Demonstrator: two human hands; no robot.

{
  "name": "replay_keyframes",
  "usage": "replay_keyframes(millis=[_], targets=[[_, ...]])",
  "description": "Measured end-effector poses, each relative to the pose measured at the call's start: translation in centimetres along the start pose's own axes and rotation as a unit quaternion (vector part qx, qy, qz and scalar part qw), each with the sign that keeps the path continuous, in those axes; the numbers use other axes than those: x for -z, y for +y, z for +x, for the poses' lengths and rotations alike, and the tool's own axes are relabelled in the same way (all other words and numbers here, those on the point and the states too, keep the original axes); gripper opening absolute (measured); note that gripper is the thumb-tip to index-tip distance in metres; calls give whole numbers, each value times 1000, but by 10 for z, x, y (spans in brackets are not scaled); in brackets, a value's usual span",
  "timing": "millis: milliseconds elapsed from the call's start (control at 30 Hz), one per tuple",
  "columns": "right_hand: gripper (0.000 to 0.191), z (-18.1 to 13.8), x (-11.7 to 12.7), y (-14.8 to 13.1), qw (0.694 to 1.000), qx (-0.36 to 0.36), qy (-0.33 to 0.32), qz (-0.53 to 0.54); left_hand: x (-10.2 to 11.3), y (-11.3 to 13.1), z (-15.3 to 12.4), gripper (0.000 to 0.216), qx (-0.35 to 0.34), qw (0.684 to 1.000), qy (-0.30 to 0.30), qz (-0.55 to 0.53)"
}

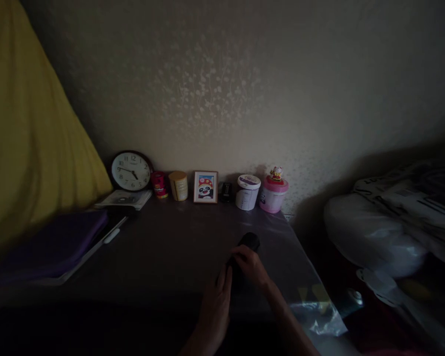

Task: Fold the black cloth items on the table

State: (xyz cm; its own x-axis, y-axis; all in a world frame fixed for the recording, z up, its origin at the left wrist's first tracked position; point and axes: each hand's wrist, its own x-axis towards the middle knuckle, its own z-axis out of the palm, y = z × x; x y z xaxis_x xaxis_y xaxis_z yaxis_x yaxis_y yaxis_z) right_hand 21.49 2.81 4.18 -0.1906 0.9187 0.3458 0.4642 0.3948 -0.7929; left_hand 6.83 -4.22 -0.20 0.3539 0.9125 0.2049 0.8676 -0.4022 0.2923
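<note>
A dark cylindrical object (249, 241) lies on the dim table (163, 247), its far end pointing toward the wall. My right hand (250, 267) is wrapped round its near part. My left hand (217, 309) rests just left of it, fingers stretched out and together, touching or nearly touching the object's side. The light is too low to name the object.
Along the wall stand a round clock (130, 171), a red can (159, 185), a yellow jar (178, 186), a framed panda picture (205, 187), a white tub (247, 192) and a pink jar (273, 194). A purple folder (52, 244) lies left; bags (374, 237) pile right.
</note>
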Motion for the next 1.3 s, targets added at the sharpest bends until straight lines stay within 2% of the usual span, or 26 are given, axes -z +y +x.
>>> replay_keyframes(millis=[100,167,300,400,633,867,1033,1133,1200,1267,1300], targets=[[23,-14,20,6,991,-78,36,104,-2,-3,-1,75,4,1000,-10,-3],[25,-26,37,16,981,-125,77,130,-3,-4,-3,77,-2,1000,-5,-14],[32,-47,63,40,965,-156,168,125,-7,-8,-6,80,-27,999,23,-30],[32,-54,70,53,963,-161,197,94,-11,-10,-6,83,-17,999,12,-26],[35,-60,65,66,963,-183,191,56,-4,-13,-3,76,6,999,-24,-27],[39,-63,64,69,962,-195,187,41,14,-3,-4,69,89,991,-98,-35],[37,-64,64,70,966,-188,174,29,21,-11,3,68,99,984,-88,-121],[35,-64,65,69,969,-173,176,26,28,-22,9,65,118,962,-93,-228],[35,-64,65,70,969,-170,180,24,32,-31,12,64,163,929,-148,-299],[33,-64,65,71,968,-169,185,18,35,-39,13,64,203,906,-186,-320],[32,-64,64,72,968,-169,186,14,36,-43,14,64,210,913,-175,-304]])
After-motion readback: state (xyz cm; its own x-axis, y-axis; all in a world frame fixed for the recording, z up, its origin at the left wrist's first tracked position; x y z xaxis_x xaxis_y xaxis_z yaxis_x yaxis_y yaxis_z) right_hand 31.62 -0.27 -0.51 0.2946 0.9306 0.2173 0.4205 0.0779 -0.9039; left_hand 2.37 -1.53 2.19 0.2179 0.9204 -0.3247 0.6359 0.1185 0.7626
